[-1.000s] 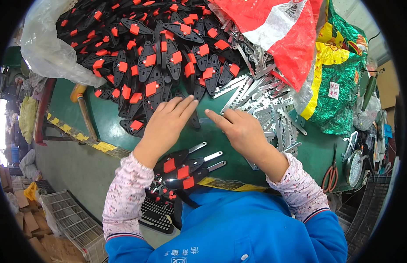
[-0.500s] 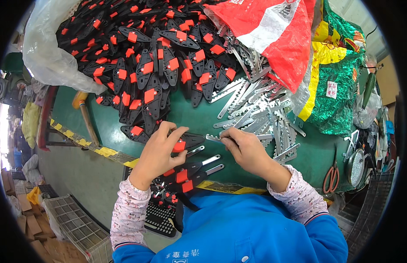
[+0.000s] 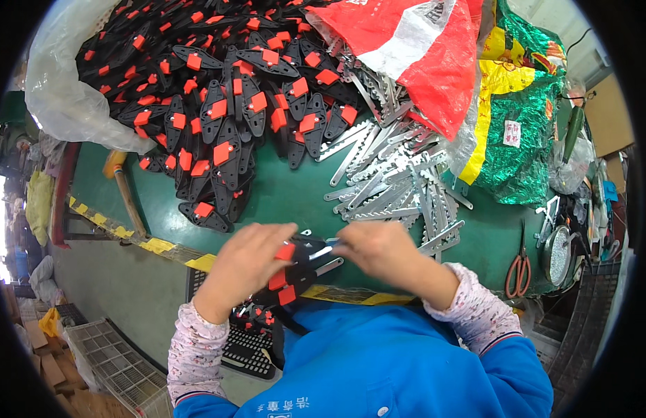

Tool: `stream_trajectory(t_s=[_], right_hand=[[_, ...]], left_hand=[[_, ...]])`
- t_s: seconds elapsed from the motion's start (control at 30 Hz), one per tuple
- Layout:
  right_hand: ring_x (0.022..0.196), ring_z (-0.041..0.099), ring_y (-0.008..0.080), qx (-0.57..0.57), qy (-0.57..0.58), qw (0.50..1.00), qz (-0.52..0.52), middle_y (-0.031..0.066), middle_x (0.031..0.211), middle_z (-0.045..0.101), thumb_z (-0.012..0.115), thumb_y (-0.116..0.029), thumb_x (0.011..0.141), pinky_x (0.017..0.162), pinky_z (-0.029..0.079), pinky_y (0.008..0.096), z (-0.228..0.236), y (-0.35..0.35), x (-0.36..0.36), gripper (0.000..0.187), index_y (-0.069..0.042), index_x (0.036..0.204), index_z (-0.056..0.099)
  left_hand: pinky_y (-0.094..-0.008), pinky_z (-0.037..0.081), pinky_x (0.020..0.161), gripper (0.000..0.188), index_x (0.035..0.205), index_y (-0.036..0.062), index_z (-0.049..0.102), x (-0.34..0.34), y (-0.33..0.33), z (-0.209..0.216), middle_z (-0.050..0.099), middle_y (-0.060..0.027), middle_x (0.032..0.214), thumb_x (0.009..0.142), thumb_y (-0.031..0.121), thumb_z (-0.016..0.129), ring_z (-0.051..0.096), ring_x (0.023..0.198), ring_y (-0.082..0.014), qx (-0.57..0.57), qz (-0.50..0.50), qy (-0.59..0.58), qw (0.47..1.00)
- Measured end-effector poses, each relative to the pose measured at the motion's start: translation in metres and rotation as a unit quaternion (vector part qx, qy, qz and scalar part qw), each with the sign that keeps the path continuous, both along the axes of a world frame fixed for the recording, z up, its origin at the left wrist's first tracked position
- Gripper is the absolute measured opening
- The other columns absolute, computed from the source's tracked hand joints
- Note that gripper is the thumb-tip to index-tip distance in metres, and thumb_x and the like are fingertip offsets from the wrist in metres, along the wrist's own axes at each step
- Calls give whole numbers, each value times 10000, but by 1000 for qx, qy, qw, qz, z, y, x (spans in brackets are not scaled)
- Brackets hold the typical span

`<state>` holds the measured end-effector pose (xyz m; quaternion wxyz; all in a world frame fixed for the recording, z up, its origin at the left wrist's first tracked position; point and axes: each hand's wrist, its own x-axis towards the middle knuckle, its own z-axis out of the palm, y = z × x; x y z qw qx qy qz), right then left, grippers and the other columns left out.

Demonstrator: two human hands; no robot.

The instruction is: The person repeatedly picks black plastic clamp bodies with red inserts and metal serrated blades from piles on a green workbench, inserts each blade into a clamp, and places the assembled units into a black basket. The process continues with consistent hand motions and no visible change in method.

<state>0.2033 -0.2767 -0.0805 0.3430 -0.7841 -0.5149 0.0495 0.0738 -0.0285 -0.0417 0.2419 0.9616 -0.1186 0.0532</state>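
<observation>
Where visible, black part (image 3: 306, 246) between fingers (image 3: 273, 234).

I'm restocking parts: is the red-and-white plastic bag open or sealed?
The red-and-white plastic bag is open: notched metal strips spill from its lower side onto the green tabletop.

Left fingers (image 3: 270, 235) around a black-and-red part (image 3: 302, 246)

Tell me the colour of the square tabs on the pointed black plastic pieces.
The square tabs are orange-red, clearest in the head view.
</observation>
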Motion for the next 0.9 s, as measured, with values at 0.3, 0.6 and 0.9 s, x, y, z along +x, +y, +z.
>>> stream_trajectory(t_s=[0.3, 0.6, 0.9], right_hand=[[801, 712, 330, 28, 76, 996, -42, 120, 913, 660, 826, -263, 891, 651, 569, 430, -4, 4, -28, 288, -42, 994, 672], [859, 723, 248, -207, -103, 968, -95, 84, 927, 632, 820, -221, 829, 605, 590, 398, -18, -10, -18, 260, -64, 900, 625], [843, 697, 283, -188, -99, 975, -66, 93, 912, 637, 748, -119, 839, 684, 594, 415, -14, -6, -13, 182, -64, 905, 587]], left_hand=[[-424, 548, 881, 602, 1286, 47, 653, -5, -1, -4, 626, -119, 1142, 744, 154, 892, 643, 1012, -343, -17, 12, 76, 997], [-421, 527, 921, 341, 1053, 9, 743, -16, 28, -10, 649, -133, 1112, 851, 268, 835, 616, 1030, -333, -68, 22, 106, 992], [-421, 551, 810, 519, 1172, -21, 611, 68, 66, -22, 611, -180, 1060, 872, 325, 854, 644, 960, -365, 150, 320, -204, 913]])
